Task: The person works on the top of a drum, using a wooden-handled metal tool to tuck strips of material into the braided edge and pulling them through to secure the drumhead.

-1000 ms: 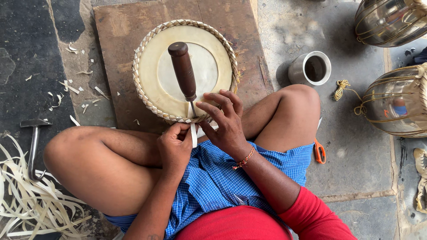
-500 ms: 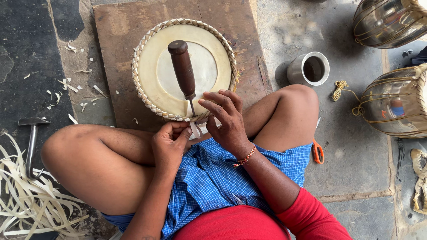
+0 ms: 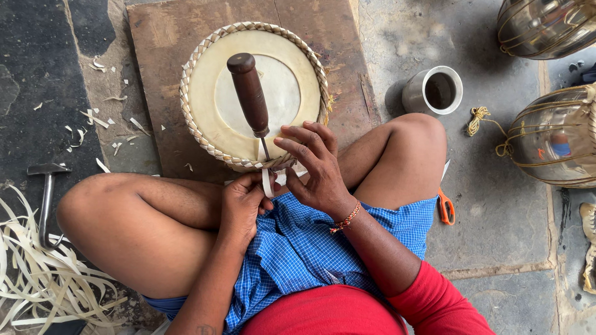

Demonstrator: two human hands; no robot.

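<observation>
Round drum head [image 3: 211,93], cream skin with a woven pale-strap rim, lies flat on a brown wooden board [image 3: 167,37] on the stone floor, directly ahead of the seated person's crossed legs. Near edge of the rim sits just above the knees.

Awl-like tool with dark brown wooden handle [image 3: 249,93] stands tilted over the skin; its thin metal shaft runs down into the braided rim at the near edge. Neither hand grips the handle.

Right hand [image 3: 316,170]: fingers spread and curved, fingertips resting on the rim beside the metal shaft, thumb toward the strap. Half open, not clenched; whether it pinches anything cannot be told. Beaded thread bracelet at the wrist.

Left hand [image 3: 243,201]: closed, thumb and fingers pinching a narrow white strap [image 3: 267,183] that rises to the rim just below the tool's tip.

Surroundings: small metal cup [image 3: 434,92] on the floor right of the board, near the right knee. Orange-handled scissors [image 3: 446,208] lie by the right thigh. Two metal drum shells laced with cord [image 3: 546,133] stand at the right edge of view. Hammer with metal head [image 3: 47,186] lies left of the left knee, touching a heap of pale cut strips [image 3: 37,273]. Small pale offcuts are scattered on the floor left of the board.
</observation>
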